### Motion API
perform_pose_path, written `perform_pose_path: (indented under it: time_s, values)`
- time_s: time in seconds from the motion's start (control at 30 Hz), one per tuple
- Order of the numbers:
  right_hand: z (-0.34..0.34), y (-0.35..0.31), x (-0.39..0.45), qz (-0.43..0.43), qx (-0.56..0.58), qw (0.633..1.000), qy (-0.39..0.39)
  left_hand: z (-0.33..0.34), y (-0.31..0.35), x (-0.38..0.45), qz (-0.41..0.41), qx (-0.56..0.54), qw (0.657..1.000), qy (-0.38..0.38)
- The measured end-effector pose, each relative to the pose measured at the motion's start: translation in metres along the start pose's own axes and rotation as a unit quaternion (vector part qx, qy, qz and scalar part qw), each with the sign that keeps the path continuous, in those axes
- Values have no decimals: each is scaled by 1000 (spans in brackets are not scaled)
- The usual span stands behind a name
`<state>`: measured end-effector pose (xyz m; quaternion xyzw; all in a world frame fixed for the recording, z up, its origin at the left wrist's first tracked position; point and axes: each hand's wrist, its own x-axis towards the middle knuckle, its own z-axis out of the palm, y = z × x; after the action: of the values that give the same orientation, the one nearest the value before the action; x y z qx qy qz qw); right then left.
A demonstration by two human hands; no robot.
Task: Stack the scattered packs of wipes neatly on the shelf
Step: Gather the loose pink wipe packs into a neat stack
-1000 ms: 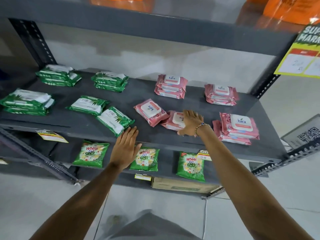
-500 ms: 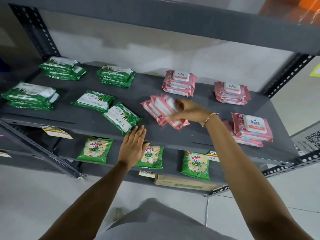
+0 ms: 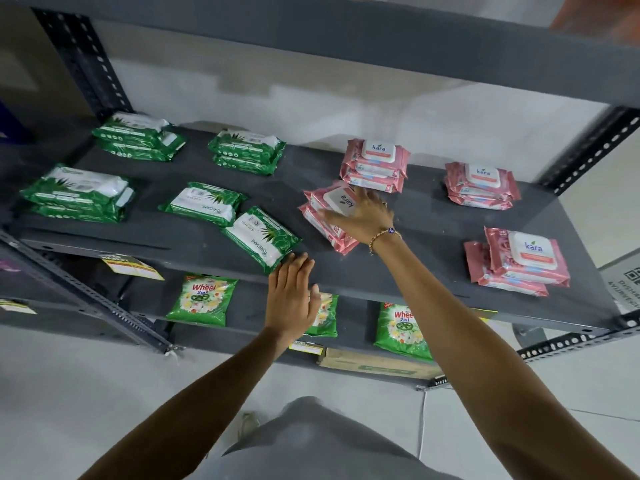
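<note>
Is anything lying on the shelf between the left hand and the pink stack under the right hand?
No. In the head view, only bare grey shelf lies between the left hand and the pink stack under the right hand.

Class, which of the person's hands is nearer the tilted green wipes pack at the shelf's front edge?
Left. The left hand sits just below the green wipes pack, fingertips almost touching; the right hand rests on pink packs beside it.

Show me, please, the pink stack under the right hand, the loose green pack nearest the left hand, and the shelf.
pink stack (image 3: 323, 220): head view, left side of its top pack.
loose green pack (image 3: 261, 239): head view, middle of its face.
shelf (image 3: 426, 223): head view, bare grey surface.
</note>
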<state>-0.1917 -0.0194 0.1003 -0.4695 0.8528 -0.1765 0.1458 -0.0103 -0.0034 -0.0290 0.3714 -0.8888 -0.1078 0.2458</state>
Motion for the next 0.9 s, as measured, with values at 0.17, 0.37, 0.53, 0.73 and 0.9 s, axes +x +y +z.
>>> perform_pose_path:
  time_s: [0.17, 0.37, 0.53, 0.73, 0.9]
  values:
    - [-29, 16, 10, 16, 195, 980, -37, -22, 66, 23, -141, -302, 943, 13]
    - [-34, 39, -1, 148, 341, 908, -192, -47, 85, 112, -346, -430, 834, 0]
    - [-21, 44, -34, 197, 446, 853, -185, -56, 61, 149, -332, -360, 863, -122]
    - [-8, 52, -46, 242, 418, 869, -108, -65, 51, 150, -179, -288, 922, -187]
    - [-42, 62, -13, 173, 266, 946, -62, -52, 96, 93, -362, -401, 841, 2]
